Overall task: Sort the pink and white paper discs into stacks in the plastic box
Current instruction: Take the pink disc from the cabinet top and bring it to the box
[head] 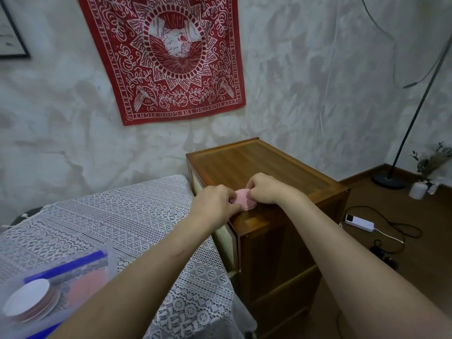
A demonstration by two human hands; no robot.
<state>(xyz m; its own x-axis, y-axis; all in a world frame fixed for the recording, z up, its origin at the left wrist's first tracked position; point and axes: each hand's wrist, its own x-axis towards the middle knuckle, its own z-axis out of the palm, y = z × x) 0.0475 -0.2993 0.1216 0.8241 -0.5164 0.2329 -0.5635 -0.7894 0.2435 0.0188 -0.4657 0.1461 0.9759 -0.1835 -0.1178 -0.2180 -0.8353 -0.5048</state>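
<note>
- Head view, centre of frame: both hands meet over the near corner of a wooden cabinet [269,165].
- Pink discs [244,200] lie as a thin pile on that cabinet top, between the two hands; how many there are cannot be told.
- Left hand [215,204] has its fingers curled and pinches the pile's left edge.
- Right hand [263,189] has its fingers curled too and pinches the pile's upper right edge, covering part of it.
- Box [111,265], of clear plastic, sits at lower left on the counter [122,216], which is covered with white lace and stands just beside the cabinet.
- White discs [29,296] are stacked in the box's left part; a blurred pink stack [85,287] lies to their right, and a blue strip [73,263] runs behind both.
- Box and hands are well apart.
- Red tapestry [166,57] hangs on the wall at upper centre.
- Lamp base [389,182] and a white power strip [359,222] are on the floor at right.
</note>
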